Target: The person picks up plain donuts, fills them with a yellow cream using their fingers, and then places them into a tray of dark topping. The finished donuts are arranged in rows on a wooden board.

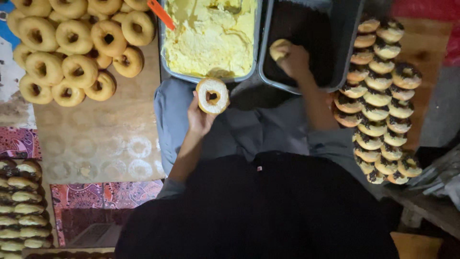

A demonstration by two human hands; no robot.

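Observation:
My left hand (pixel 200 116) holds a doughnut half (pixel 212 95) with its cream-spread face up, just below the tray of yellow cream (pixel 211 36). My right hand (pixel 293 59) presses another doughnut half (pixel 279 48) down inside the dark tray (pixel 345 43) of dark topping. An orange spreader handle (pixel 160 13) leans on the cream tray's left rim.
Plain ring doughnuts (pixel 72 48) are piled on the wooden board at upper left. Finished doughnuts with dark sprinkles (pixel 381 100) stand in rows on the right. More filled doughnuts (pixel 21 206) line the lower left. A patterned cloth (pixel 103 196) covers the floor below the board.

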